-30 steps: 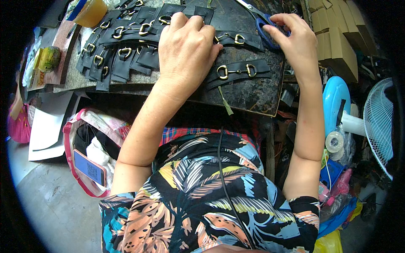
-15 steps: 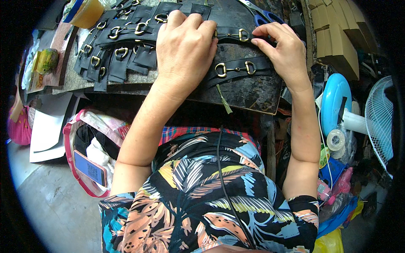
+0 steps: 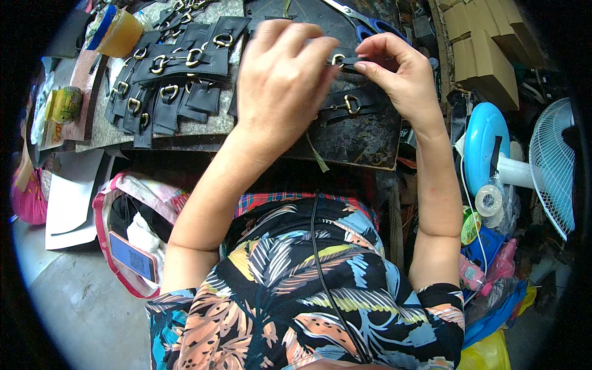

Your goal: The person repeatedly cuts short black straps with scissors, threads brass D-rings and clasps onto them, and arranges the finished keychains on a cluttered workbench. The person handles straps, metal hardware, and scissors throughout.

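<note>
My right hand (image 3: 401, 74) pinches the right end of a black leather strap (image 3: 351, 61) between thumb and fingertips. A brass-coloured D-shaped ring (image 3: 337, 60) shows on this strap, close to my left fingers. My left hand (image 3: 287, 83) hangs over the strap's left part, knuckles up and smeared by motion; what its fingers do is hidden. Nearer to me, a second black strap (image 3: 367, 102) with brass bit-shaped hardware lies on the dark worktop. To the left is a layered pile of similar black straps (image 3: 179, 71) with brass rings.
Blue-handled scissors (image 3: 370, 24) lie beyond my right hand. A tub of amber material (image 3: 120, 36) and a yellow-green jar (image 3: 63, 105) stand at the left. Cardboard boxes (image 3: 487, 61) and a blue-and-white fan (image 3: 493, 148) are at the right. The worktop's near edge (image 3: 364, 165) faces my lap.
My right hand has come slightly left and holds the strap closer to my left hand. My left hand is blurred now and covers more of the strap. The whole view has shifted a little.
</note>
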Available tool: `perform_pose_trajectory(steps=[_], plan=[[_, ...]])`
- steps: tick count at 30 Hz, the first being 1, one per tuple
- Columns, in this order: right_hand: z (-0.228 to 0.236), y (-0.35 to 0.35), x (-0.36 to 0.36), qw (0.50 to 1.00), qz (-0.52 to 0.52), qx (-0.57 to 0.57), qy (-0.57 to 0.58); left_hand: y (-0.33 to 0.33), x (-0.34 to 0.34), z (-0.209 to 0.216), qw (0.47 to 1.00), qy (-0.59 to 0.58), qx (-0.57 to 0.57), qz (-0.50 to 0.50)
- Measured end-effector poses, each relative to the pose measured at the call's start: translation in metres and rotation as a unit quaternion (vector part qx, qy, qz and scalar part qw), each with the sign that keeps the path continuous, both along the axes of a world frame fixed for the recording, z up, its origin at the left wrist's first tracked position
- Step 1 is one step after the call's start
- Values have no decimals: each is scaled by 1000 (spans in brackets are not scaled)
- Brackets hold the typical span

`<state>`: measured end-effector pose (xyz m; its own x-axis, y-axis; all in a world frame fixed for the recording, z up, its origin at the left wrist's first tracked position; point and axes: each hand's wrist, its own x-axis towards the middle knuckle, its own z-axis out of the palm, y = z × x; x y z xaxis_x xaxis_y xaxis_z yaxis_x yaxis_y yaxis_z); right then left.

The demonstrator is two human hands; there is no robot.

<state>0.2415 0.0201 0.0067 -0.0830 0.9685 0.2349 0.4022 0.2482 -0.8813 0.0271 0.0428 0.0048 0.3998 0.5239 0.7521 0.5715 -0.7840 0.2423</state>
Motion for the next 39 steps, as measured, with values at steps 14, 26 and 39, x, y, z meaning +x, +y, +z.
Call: perform_pose_trajectory(steps=[14, 26, 39], plan=[[7, -7, -2, 982, 21, -61, 176, 14, 14, -17, 859, -200, -429, -195], [8, -11, -1, 980, 16, -142, 138, 16, 10, -16, 879, -132, -418, -189], [1, -12, -6, 988, 14, -68, 137, 14, 11, -13, 884, -151, -399, -191]])
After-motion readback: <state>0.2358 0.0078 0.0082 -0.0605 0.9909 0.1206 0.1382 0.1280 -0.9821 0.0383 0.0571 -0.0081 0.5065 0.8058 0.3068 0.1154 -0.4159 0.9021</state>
